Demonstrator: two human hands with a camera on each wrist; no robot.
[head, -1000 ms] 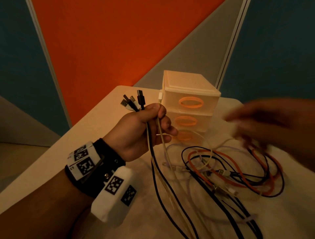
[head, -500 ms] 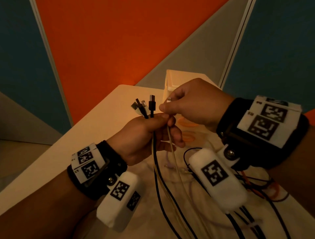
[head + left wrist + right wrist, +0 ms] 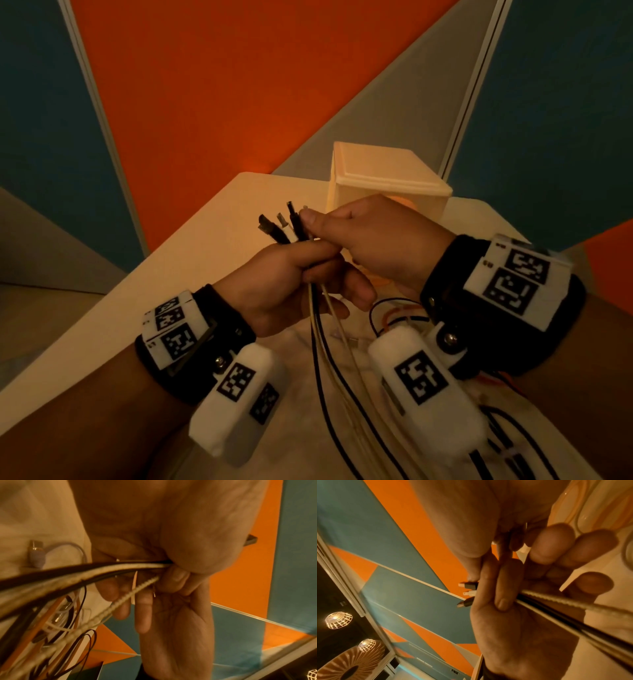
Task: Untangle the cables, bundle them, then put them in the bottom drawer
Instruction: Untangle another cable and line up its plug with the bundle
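My left hand (image 3: pixel 318 270) is raised over the table and grips a bunch of black and white cables (image 3: pixel 325 370) just below their ends. Several plugs (image 3: pixel 279 228) stick up out of the fist. Touching it from the right, my right hand (image 3: pixel 313 222) pinches the white cable's end (image 3: pixel 305 209) between thumb and forefinger. In the left wrist view the cables (image 3: pixel 82 573) run out of the left hand (image 3: pixel 173 573), a braided one (image 3: pixel 118 603) lowest. The right wrist view shows the plugs (image 3: pixel 468 593) beside the fist. The three-drawer unit (image 3: pixel 387 171) stands behind both hands, its drawers hidden.
A tangle of black, orange and white cables (image 3: pixel 390 310) lies on the white table (image 3: pixel 212 240), mostly hidden under my right wrist. Loose plugs (image 3: pixel 36 551) lie on the tabletop. Orange, teal and grey wall panels rise behind the table.
My right hand swung in from the right, away from the tangle, and closed on the white cable's end at the top of the left fist. The left hand kept its grip.
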